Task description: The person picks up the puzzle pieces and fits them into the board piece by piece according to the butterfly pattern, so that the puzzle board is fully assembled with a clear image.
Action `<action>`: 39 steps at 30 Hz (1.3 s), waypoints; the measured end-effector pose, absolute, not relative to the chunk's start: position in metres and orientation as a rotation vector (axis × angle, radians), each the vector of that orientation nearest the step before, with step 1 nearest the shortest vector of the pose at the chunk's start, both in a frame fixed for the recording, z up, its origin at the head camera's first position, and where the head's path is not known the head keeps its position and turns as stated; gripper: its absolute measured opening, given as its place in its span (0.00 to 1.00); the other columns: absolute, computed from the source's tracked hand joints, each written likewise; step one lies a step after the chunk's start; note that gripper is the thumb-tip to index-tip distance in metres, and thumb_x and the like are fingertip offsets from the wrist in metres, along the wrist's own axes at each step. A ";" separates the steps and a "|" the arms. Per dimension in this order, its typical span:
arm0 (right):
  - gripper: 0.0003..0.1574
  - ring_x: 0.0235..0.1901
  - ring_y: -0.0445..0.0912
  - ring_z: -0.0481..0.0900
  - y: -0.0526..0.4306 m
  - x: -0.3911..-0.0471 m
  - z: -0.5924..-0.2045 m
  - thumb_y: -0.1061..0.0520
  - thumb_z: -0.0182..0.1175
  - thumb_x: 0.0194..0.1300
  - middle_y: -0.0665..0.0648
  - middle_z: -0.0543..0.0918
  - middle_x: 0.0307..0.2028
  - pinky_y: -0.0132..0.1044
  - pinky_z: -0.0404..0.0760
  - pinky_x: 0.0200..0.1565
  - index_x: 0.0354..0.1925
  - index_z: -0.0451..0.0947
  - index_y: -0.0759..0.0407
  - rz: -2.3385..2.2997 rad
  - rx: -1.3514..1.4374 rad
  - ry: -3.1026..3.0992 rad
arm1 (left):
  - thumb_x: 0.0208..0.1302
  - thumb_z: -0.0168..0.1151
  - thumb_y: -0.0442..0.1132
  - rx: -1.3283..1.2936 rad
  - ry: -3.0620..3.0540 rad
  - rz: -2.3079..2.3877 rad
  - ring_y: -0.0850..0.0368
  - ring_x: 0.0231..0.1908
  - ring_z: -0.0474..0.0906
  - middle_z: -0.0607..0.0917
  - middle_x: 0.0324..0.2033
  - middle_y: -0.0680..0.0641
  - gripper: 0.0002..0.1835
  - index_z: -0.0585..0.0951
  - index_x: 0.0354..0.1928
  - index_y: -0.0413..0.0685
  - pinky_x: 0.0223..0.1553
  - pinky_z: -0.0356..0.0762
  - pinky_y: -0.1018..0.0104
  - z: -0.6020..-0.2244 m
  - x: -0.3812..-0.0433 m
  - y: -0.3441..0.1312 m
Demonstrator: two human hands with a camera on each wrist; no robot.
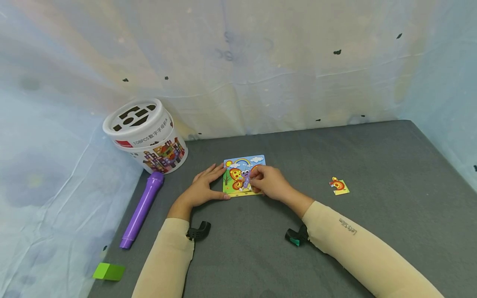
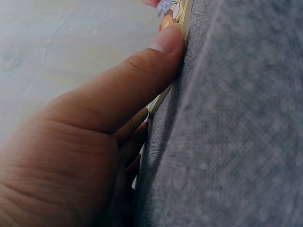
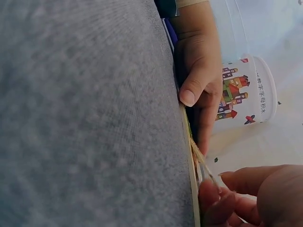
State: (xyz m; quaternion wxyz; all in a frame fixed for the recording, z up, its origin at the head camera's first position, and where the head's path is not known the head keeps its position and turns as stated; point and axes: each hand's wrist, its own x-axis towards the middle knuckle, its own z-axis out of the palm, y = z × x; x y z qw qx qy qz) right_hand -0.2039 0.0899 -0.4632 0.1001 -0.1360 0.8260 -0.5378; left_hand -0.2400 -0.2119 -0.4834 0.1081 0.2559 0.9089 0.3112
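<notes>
A square jigsaw puzzle (image 1: 232,187) with a butterfly, rainbow and sun lies flat on the grey table. My left hand (image 1: 203,188) rests along its left side, fingers extended to the upper left corner and thumb on the lower left edge. In the left wrist view, the thumb (image 2: 142,66) touches the board's rim. My right hand (image 1: 272,182) covers much of the board's right part. It pinches a thin puzzle piece (image 3: 204,163) between thumb and fingers, tilted up off the board in the right wrist view. The fingers hide most of this piece's picture.
Loose puzzle piece (image 1: 340,187), yellow with an orange-red swirl, lies to the right. A white block bucket (image 1: 164,153) stands at the back left, with a purple microphone-shaped stick (image 1: 141,211) before it. A green block (image 1: 109,272) sits at the near left edge.
</notes>
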 end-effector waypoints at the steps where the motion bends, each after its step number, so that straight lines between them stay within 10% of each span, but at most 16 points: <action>1: 0.09 0.34 0.47 0.86 0.090 -0.203 -0.463 0.61 0.66 0.78 0.55 0.87 0.37 0.42 0.83 0.34 0.53 0.86 0.65 -1.559 -0.427 2.487 | 0.60 0.83 0.60 0.754 2.675 0.916 0.52 0.85 0.40 0.56 0.86 0.57 0.59 0.61 0.87 0.55 0.79 0.33 0.39 -0.484 -0.240 -0.212; 8: 0.14 0.51 0.52 0.81 0.094 -0.189 -0.455 0.59 0.68 0.76 0.57 0.84 0.51 0.52 0.80 0.55 0.56 0.87 0.63 -1.200 -0.771 2.823 | 0.60 0.83 0.61 0.743 2.676 0.908 0.54 0.85 0.40 0.56 0.85 0.58 0.59 0.61 0.87 0.56 0.79 0.33 0.39 -0.485 -0.241 -0.213; 15: 0.43 0.80 0.60 0.60 0.098 -0.169 -0.451 0.43 0.69 0.79 0.61 0.67 0.81 0.64 0.67 0.72 0.80 0.71 0.61 -0.612 -1.165 2.785 | 0.60 0.83 0.61 0.744 2.679 0.909 0.53 0.85 0.40 0.56 0.85 0.58 0.59 0.62 0.87 0.56 0.79 0.33 0.38 -0.484 -0.241 -0.213; 39: 0.51 0.83 0.58 0.52 0.099 -0.164 -0.452 0.34 0.64 0.79 0.58 0.60 0.84 0.63 0.62 0.74 0.85 0.63 0.58 -0.418 -1.162 2.683 | 0.60 0.83 0.61 0.737 2.676 0.913 0.51 0.85 0.40 0.56 0.85 0.57 0.59 0.62 0.87 0.55 0.79 0.34 0.37 -0.481 -0.238 -0.210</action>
